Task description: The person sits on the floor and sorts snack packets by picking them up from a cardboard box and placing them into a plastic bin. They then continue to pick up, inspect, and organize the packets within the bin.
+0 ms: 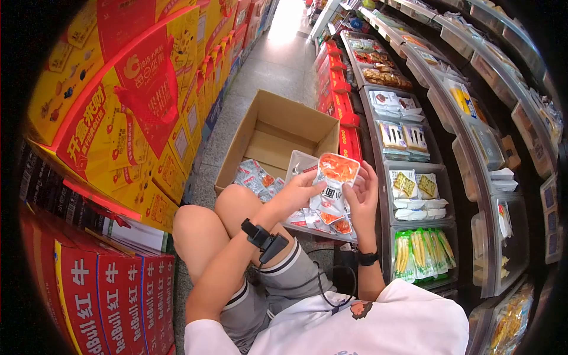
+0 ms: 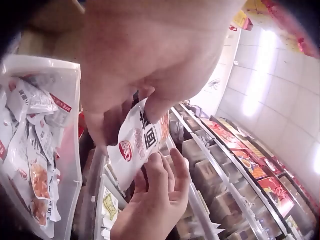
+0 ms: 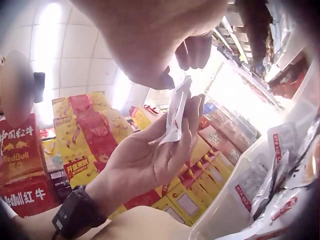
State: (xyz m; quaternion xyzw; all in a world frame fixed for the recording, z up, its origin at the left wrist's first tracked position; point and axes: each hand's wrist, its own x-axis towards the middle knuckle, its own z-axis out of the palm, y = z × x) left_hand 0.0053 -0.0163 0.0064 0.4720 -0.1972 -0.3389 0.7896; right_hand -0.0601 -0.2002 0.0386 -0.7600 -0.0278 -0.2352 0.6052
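A white snack packet (image 1: 334, 183) with an orange-red food picture and dark printed characters is held up in front of the person, its printed face toward the head camera. My left hand (image 1: 302, 192) pinches its left edge, thumb on the front. On the other edge my right hand (image 1: 362, 195) grips it, with the thumb over the front and the fingers behind. The right wrist view catches the packet (image 3: 176, 112) nearly edge-on. Beneath the hands, a translucent plastic bin (image 1: 297, 161) contains several similar packets (image 2: 37, 145).
An open cardboard carton (image 1: 290, 127) stands ahead on the floor, with more packets (image 1: 251, 174) inside. Shelves of snack bins (image 1: 417, 189) line the right. Yellow and red gift boxes (image 1: 136, 130) and Red Bull cases (image 1: 112, 296) are stacked on the left. A cable (image 1: 319, 278) hangs near the lap.
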